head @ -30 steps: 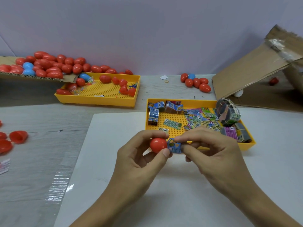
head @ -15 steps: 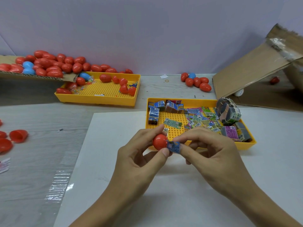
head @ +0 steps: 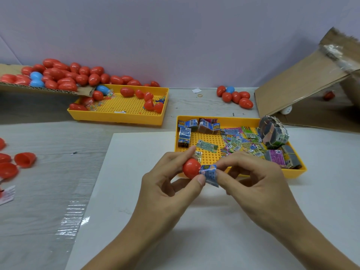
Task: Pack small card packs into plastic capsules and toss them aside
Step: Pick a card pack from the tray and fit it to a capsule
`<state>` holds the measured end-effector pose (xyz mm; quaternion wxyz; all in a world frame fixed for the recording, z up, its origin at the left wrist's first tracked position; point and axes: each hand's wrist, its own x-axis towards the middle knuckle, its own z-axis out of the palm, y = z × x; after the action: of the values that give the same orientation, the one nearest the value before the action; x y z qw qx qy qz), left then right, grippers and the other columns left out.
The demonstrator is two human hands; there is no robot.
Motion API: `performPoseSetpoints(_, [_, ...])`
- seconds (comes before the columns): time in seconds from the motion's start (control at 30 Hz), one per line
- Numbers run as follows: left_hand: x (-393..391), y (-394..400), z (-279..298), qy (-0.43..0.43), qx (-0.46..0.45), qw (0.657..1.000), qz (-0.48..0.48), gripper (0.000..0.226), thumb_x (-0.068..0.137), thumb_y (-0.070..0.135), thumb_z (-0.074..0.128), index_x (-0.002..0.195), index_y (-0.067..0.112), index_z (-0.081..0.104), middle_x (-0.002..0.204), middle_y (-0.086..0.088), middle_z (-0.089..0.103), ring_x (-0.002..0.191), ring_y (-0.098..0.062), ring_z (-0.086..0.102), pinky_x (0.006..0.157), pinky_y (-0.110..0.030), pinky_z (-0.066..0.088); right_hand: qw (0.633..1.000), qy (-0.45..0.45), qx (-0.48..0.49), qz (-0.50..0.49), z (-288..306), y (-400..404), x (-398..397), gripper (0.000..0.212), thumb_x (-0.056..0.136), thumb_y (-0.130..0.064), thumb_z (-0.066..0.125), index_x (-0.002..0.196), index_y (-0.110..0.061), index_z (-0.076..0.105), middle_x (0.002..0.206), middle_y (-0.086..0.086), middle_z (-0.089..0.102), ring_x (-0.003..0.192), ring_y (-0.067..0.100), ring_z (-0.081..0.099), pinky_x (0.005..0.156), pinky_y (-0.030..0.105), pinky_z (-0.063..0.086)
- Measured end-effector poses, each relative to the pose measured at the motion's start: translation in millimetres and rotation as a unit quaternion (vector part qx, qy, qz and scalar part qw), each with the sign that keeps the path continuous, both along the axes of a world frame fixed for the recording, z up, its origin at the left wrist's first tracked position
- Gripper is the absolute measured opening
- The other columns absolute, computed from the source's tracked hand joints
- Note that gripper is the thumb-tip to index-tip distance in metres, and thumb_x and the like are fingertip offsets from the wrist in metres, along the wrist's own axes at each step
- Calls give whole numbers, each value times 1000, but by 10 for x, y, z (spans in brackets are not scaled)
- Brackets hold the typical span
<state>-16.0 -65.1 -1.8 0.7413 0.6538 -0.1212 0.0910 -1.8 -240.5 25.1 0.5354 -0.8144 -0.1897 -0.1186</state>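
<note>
My left hand pinches a red capsule half between thumb and fingers, just in front of the near yellow tray. My right hand pinches a small blue card pack whose left end meets the capsule's open side. The tray holds several more card packs and a banded bundle.
A second yellow tray with red capsules sits at the back left under a cardboard flap heaped with red and blue capsules. More capsules lie at the back. Open red halves lie at left. A cardboard box stands at right.
The card pack has turned and its end has moved against the capsule's opening. Both hands shifted slightly up and right.
</note>
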Motion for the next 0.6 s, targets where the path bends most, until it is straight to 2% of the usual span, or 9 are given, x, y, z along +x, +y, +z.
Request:
performPoseSetpoints(0.27, [3, 2, -2, 9, 0, 1000, -1, 46, 79, 25, 73, 125, 26, 68, 105, 5, 65, 106, -24, 67, 82, -31, 59, 1000, -15, 0, 4, 15, -2, 7, 16, 79, -41, 63, 81, -29, 73, 80, -10, 66, 68, 20, 60, 46, 44, 47])
performPoseSetpoints(0.4, [-6, 3, -12, 7, 7, 1000, -9, 43, 82, 13, 74, 124, 24, 68, 107, 0, 65, 106, -25, 67, 81, -31, 59, 1000, -21, -13, 7, 23, -9, 2, 10, 81, -36, 69, 81, -28, 73, 79, -10, 65, 67, 20, 60, 45, 42, 46])
performPoseSetpoints(0.5, [-5, -6, -7, 4, 13, 1000, 2, 43, 81, 13, 72, 122, 24, 69, 108, 0, 65, 104, -25, 67, 81, -31, 60, 999, -32, -32, 4, 30, -11, 4, 2, 81, -25, 71, 80, -25, 73, 77, -11, 64, 65, 19, 58, 43, 34, 44])
performPoseSetpoints(0.6, [-1, -11, 7, -4, 9, 1000, 13, 42, 81, 10, 71, 122, 21, 69, 108, -4, 62, 99, -25, 68, 78, -32, 61, 998, -47, -51, -2, 36, -14, 1, 2, 81, -22, 72, 81, -23, 74, 76, -11, 63, 64, 17, 58, 44, 22, 39])
